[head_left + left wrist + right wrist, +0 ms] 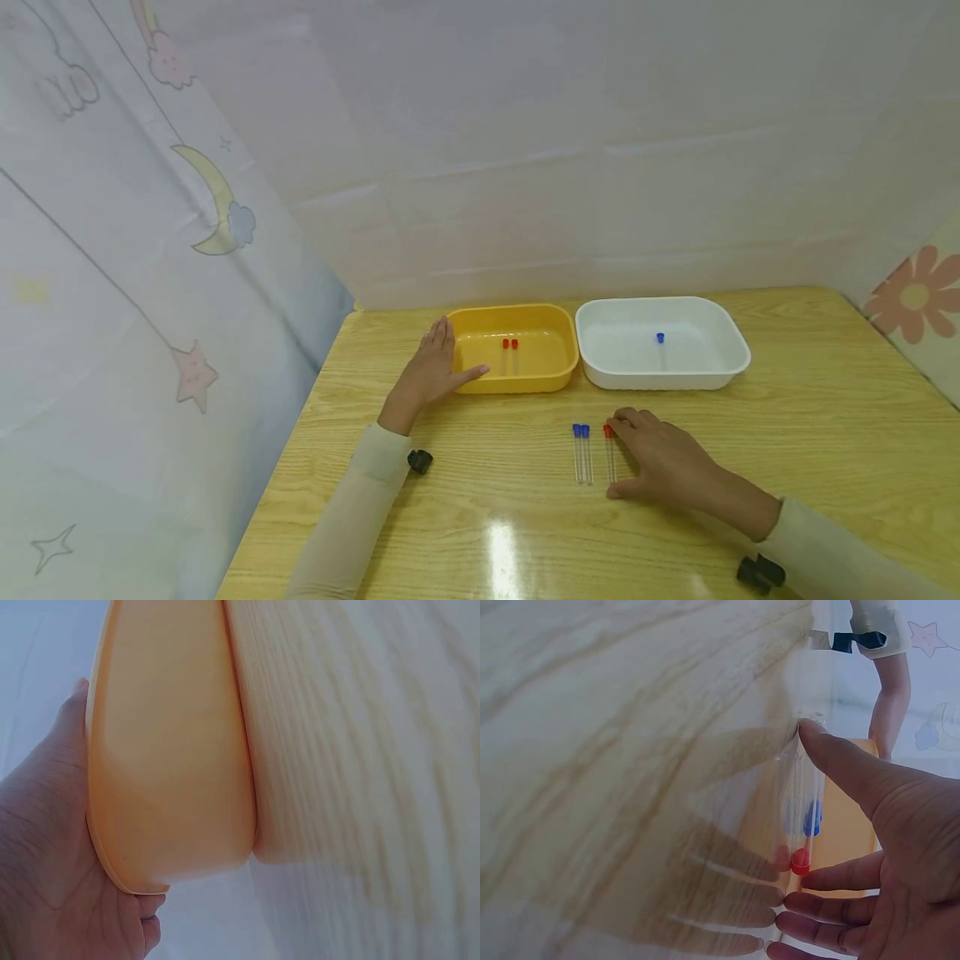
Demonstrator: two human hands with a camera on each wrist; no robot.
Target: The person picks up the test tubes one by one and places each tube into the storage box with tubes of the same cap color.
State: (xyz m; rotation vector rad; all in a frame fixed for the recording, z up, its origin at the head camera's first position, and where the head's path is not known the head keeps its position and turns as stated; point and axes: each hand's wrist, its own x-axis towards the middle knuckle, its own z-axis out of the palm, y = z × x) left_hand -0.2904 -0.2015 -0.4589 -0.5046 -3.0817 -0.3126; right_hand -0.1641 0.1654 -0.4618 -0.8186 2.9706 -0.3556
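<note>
My left hand [430, 371] rests at the left end of the yellow tray [517, 385], its fingers extended along the side and its thumb over the front rim. In the left wrist view, the palm lies against the tray's rim [91, 802]. My right hand [663, 458] spans a clear tube with a red cap [608, 431] lying on the table. Its index fingertip is at the cap [800, 861], and its thumb is by the tube's other end. Whether they press on it, I cannot tell. Just left lie two blue-capped tubes [581, 431].
Two red-capped tubes [510, 343] lie inside the yellow tray. Right beside it stands a white tray [660, 381] holding one blue-capped tube [661, 337]. All stand on a wood-grain table [810, 400], with a pale cloth wall [525, 167] behind and a patterned one to the left.
</note>
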